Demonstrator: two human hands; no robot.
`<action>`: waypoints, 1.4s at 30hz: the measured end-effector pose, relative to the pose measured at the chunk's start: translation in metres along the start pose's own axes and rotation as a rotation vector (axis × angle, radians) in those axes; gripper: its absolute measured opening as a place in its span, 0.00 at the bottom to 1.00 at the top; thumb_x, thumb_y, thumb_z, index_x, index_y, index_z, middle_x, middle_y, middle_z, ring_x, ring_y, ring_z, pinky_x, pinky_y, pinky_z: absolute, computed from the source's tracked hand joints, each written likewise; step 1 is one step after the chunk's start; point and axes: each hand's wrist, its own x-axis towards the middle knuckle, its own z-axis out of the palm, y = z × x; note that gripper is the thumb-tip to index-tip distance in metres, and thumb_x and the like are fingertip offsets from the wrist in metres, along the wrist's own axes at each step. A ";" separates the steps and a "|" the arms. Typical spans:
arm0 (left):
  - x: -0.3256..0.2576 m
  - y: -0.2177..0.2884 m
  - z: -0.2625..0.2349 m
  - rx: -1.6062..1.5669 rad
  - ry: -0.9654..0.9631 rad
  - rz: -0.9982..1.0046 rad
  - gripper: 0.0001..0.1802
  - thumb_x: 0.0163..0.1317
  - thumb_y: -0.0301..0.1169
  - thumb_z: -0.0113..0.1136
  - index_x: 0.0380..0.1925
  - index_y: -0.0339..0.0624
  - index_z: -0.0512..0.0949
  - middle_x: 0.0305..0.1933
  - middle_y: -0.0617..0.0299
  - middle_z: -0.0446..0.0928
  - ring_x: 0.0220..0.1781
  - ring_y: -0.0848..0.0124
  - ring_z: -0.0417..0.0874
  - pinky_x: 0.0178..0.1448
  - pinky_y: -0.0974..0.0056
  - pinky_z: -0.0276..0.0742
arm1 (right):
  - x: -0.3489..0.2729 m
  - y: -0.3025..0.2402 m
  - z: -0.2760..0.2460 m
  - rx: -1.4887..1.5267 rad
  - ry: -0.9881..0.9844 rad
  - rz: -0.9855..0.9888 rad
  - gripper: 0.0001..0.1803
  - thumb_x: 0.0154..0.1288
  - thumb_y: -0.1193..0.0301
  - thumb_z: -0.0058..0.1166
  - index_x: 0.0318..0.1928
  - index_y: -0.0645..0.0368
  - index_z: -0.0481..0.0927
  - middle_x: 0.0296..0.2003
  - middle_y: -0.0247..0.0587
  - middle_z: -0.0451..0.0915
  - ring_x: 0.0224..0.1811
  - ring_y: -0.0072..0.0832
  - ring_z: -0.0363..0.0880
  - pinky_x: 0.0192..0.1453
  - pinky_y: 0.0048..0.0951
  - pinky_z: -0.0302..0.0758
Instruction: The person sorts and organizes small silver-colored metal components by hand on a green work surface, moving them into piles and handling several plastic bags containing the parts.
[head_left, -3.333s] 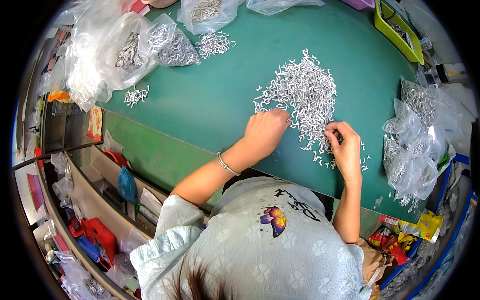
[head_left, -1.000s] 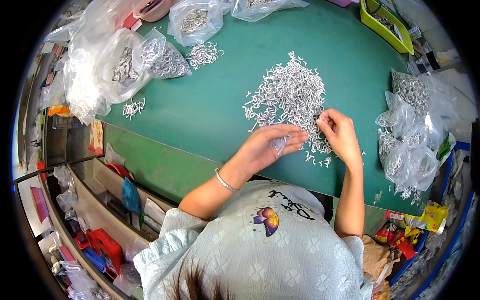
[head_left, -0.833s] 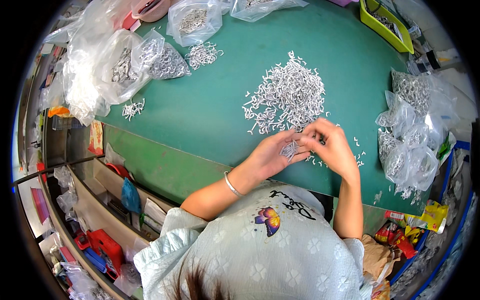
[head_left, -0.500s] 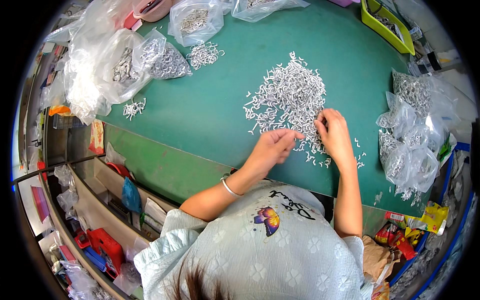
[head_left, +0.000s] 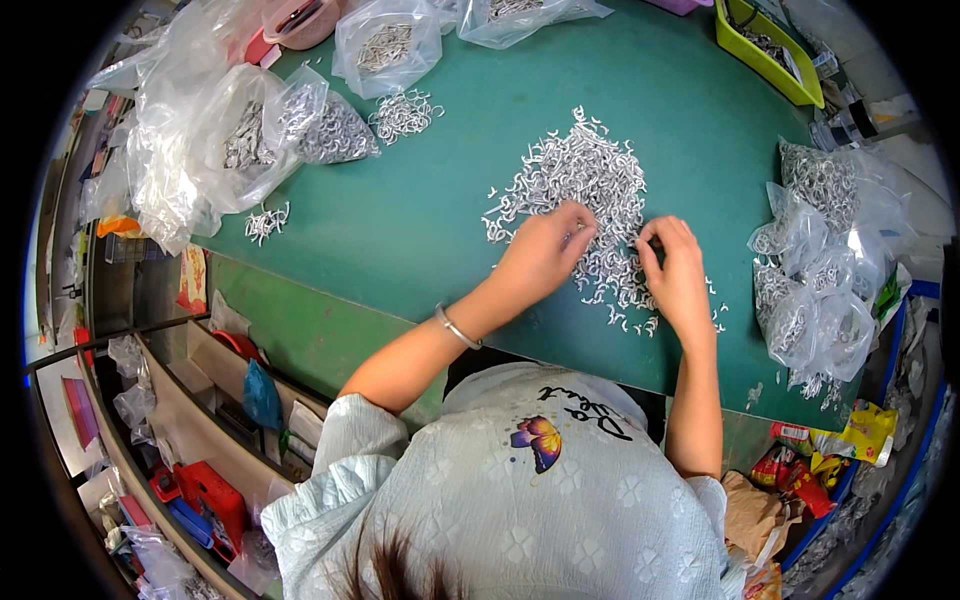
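Both hands picking at the near edge of the pile of small white parts (head_left: 585,205) on the green table (head_left: 420,210).

My left hand (head_left: 540,255) fingers curl onto the pile; my right hand (head_left: 675,270) fingers pinch closed, contents hidden. A careless sweep could scatter strays past the pile, off the table's edge.

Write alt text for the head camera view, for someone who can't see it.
Both hands, left hand and right hand, pick at a pile of small white parts on a green table. Clear bags of parts lie around.
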 end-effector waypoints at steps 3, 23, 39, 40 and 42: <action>-0.001 0.025 -0.031 -1.051 -0.348 -0.966 0.10 0.70 0.35 0.46 0.34 0.41 0.73 0.18 0.67 0.67 0.16 0.79 0.63 0.18 0.72 0.58 | -0.003 -0.018 -0.008 0.173 -0.026 0.147 0.05 0.55 0.79 0.57 0.32 0.64 0.74 0.37 0.42 0.76 0.41 0.39 0.73 0.46 0.36 0.70; -0.055 0.047 0.006 -1.461 -0.275 -1.175 0.15 0.70 0.31 0.52 0.51 0.31 0.73 0.26 0.70 0.65 0.22 0.84 0.58 0.23 0.77 0.56 | 0.012 -0.031 0.020 -0.748 -0.112 -0.397 0.05 0.54 0.73 0.53 0.32 0.56 0.80 0.33 0.39 0.74 0.44 0.33 0.72 0.50 0.39 0.63; -0.043 0.066 0.005 -1.484 0.108 -1.306 0.16 0.70 0.31 0.49 0.53 0.33 0.73 0.33 0.66 0.74 0.32 0.78 0.73 0.37 0.70 0.71 | -0.004 -0.021 -0.002 0.274 -0.294 -0.197 0.05 0.54 0.75 0.58 0.30 0.60 0.76 0.31 0.39 0.76 0.37 0.35 0.75 0.48 0.34 0.68; -0.043 0.067 0.006 -1.524 0.151 -1.301 0.16 0.71 0.32 0.49 0.53 0.34 0.73 0.34 0.65 0.74 0.33 0.77 0.74 0.38 0.69 0.72 | -0.004 -0.021 0.001 0.270 -0.299 -0.212 0.05 0.55 0.75 0.58 0.31 0.60 0.76 0.31 0.39 0.76 0.37 0.36 0.76 0.47 0.33 0.69; -0.050 0.059 0.009 -1.499 0.038 -1.255 0.16 0.71 0.33 0.49 0.53 0.35 0.73 0.32 0.67 0.72 0.30 0.78 0.71 0.36 0.70 0.70 | 0.004 -0.021 0.002 0.363 -0.206 -0.025 0.06 0.58 0.73 0.59 0.35 0.61 0.78 0.34 0.40 0.77 0.40 0.37 0.76 0.49 0.34 0.70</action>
